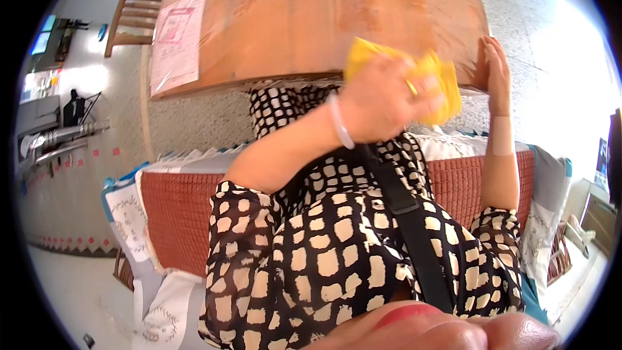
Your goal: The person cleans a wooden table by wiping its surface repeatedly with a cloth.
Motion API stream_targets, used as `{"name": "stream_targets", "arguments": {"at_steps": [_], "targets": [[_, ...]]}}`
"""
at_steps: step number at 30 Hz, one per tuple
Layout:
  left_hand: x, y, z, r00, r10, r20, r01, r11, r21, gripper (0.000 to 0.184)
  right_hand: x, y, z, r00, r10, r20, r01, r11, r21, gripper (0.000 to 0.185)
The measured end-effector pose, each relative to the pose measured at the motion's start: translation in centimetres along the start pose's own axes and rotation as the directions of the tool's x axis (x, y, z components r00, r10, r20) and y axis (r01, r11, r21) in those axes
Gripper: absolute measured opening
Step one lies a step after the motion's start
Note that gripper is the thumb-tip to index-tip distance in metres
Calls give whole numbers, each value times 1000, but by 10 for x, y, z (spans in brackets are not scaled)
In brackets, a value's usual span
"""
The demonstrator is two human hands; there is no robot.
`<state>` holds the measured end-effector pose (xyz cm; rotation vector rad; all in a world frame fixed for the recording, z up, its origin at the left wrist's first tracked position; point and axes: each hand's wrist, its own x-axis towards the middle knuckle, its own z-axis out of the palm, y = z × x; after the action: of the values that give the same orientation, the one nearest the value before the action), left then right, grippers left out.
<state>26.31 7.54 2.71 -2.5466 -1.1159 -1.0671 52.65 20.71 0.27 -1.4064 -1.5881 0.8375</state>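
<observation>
My left hand (382,100), wearing a ring and a pale bracelet, is closed on a bunched yellow cloth (444,87). Hand and cloth are at the near edge of a wooden table (291,19), right of its middle; slight blur hides how the fingers grip the folds. At the table's right edge, my right hand (497,68) rests with its fingers stretched out along the side, and nothing shows in it. A clear plastic film appears to cover the tabletop.
A pink-printed paper sheet (179,39) lies at the table's left end. Beyond it stands a wooden chair (135,13). I am on a seat with a reddish-brown woven mat (184,214) close to the table. A black strap (414,240) crosses my chest.
</observation>
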Motion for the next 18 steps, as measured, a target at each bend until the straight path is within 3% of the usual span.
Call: {"name": "stream_targets", "arguments": {"at_steps": [1, 3, 5, 11, 14, 17, 18], "targets": [[-8, -15, -15, 998, -47, -33, 50, 993, 109, 39, 1, 5, -2, 1000, -18, 14, 18, 1000, 5, 37], [-30, -44, -52, 916, -368, 161, 288, 882, 374, 47, 2, 10, -2, 998, -67, 14, 68, 995, -74, 36], [-60, -67, -81, 830, -553, 72, 506, 801, 320, 50, 1, 9, -2, 994, -97, 45, 100, 992, -81, 36], [-113, -124, -133, 691, -722, 34, 556, 561, 613, 52, -3, 2, -1, 996, -73, 43, 80, 970, -229, 38], [-105, -139, -124, 659, -745, -105, 568, 401, 719, 52, 0, 13, 0, 988, -147, 48, 154, 951, -268, 37], [-81, -143, -100, 646, -762, -42, 602, 475, 642, 51, -2, 8, 4, 987, -156, 35, 159, 943, -293, 37], [-70, -136, -89, 677, -736, 20, 550, 524, 650, 51, -2, 7, 5, 987, -156, 34, 159, 943, -291, 37]]}}
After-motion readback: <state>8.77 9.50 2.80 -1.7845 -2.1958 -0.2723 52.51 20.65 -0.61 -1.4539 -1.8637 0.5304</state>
